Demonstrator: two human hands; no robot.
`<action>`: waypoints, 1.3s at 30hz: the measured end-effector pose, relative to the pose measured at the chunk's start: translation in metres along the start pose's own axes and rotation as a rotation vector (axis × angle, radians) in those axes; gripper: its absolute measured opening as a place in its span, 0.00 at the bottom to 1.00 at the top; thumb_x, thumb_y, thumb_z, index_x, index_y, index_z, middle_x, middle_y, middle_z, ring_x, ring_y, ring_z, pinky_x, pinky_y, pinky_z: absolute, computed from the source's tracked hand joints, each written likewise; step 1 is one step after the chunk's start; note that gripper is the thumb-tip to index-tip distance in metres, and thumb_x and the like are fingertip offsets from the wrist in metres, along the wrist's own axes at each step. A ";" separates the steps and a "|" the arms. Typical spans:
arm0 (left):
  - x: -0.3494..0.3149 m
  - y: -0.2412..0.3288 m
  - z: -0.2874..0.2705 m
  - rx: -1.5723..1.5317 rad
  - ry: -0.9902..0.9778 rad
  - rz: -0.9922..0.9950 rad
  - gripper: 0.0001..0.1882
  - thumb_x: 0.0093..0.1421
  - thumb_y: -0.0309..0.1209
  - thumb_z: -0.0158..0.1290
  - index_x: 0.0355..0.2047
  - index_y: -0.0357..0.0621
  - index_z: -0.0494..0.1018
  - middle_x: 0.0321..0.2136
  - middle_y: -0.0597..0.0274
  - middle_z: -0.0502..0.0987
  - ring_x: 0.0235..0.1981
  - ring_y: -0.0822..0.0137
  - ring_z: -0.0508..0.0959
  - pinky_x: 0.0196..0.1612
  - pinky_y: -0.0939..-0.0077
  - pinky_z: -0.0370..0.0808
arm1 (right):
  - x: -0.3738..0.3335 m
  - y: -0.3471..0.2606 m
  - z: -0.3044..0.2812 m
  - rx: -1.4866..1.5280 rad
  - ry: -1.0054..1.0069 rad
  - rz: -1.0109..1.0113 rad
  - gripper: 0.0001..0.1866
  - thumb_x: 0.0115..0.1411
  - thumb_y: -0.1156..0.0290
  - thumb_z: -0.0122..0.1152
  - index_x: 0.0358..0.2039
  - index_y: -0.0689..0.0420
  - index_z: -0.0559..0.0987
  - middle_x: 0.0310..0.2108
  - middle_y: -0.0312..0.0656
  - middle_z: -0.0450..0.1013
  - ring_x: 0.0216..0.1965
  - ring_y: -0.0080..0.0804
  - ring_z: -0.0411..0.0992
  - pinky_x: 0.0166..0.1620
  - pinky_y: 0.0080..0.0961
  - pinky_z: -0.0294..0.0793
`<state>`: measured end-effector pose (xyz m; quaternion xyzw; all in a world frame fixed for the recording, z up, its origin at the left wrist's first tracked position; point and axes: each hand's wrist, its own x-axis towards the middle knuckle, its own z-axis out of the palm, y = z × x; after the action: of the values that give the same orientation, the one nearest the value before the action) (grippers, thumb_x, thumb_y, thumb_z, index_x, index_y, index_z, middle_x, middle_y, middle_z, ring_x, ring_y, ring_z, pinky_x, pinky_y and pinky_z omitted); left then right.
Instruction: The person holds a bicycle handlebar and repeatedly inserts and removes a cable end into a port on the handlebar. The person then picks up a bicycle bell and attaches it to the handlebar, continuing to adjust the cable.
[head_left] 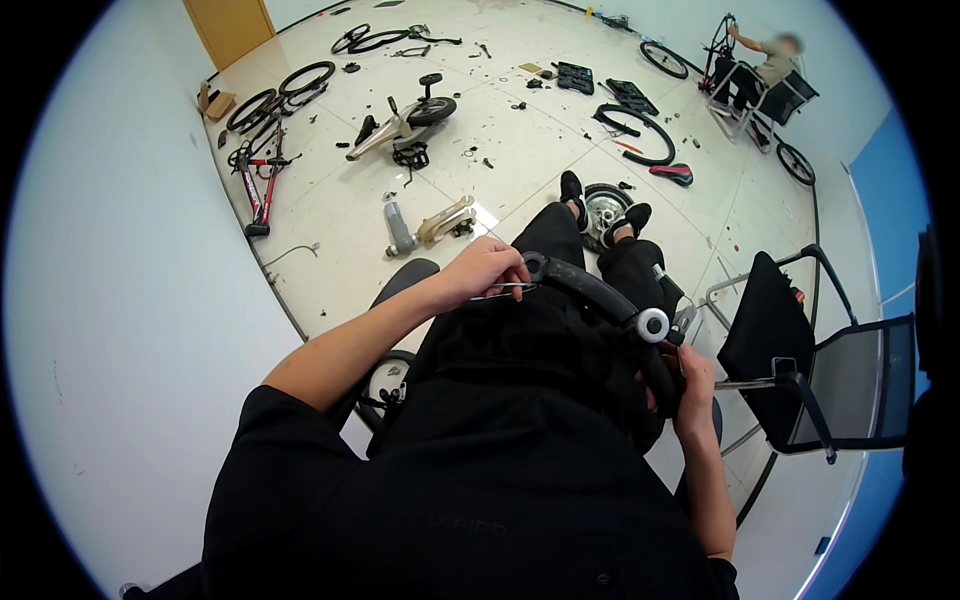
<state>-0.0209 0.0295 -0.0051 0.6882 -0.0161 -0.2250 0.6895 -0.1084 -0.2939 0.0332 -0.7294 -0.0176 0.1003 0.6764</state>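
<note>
Across my lap lies a black curved handlebar (590, 290), a small child's-bike type by its look. A round silver-and-black bell (652, 325) is fixed near its right end. My right hand (692, 388) is closed around the black grip (657, 380) at that end, its fingers partly hidden. Next to the bell sits a silver brake lever (684, 320). My left hand (484, 270) is at the bar's far left end, its fingers pinched on a thin pale cable (508, 291). Whether those fingers also touch the bar, I cannot tell.
Ahead on the tiled floor are a small wheel (606, 212) between my feet, a beige frame (392, 135), a red-black frame (262, 185), a saddle (672, 174) and toolboxes (575, 78). A black chair (770, 340) stands close at right. Another person (775, 65) sits far right.
</note>
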 end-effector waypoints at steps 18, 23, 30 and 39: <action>0.001 -0.002 0.000 0.032 -0.016 -0.004 0.14 0.59 0.32 0.43 0.26 0.36 0.76 0.19 0.60 0.78 0.11 0.82 0.63 0.15 0.87 0.58 | 0.001 0.000 0.000 -0.004 0.032 0.030 0.24 0.65 0.62 0.38 0.37 0.73 0.74 0.20 0.49 0.74 0.13 0.25 0.66 0.17 0.19 0.65; -0.001 0.000 0.000 0.035 -0.012 -0.005 0.14 0.59 0.32 0.43 0.26 0.36 0.76 0.19 0.60 0.79 0.11 0.82 0.63 0.15 0.87 0.58 | 0.001 0.000 0.000 -0.015 0.025 0.031 0.24 0.65 0.62 0.38 0.38 0.73 0.74 0.20 0.49 0.74 0.13 0.25 0.66 0.17 0.20 0.65; 0.000 0.000 0.000 0.038 -0.015 -0.009 0.14 0.59 0.32 0.43 0.26 0.36 0.76 0.19 0.60 0.79 0.11 0.82 0.63 0.15 0.87 0.58 | 0.001 -0.001 -0.001 -0.034 0.025 0.041 0.24 0.65 0.62 0.38 0.40 0.74 0.74 0.21 0.49 0.74 0.13 0.25 0.66 0.17 0.19 0.65; 0.001 -0.001 0.000 0.029 -0.008 -0.003 0.15 0.59 0.32 0.43 0.27 0.35 0.76 0.19 0.59 0.78 0.11 0.82 0.62 0.15 0.87 0.58 | 0.000 -0.003 0.003 -0.042 0.019 0.019 0.23 0.66 0.65 0.37 0.40 0.73 0.74 0.21 0.48 0.74 0.13 0.24 0.66 0.17 0.19 0.65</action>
<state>-0.0209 0.0292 -0.0064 0.6972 -0.0210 -0.2286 0.6791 -0.1083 -0.2912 0.0362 -0.7444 -0.0063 0.0995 0.6602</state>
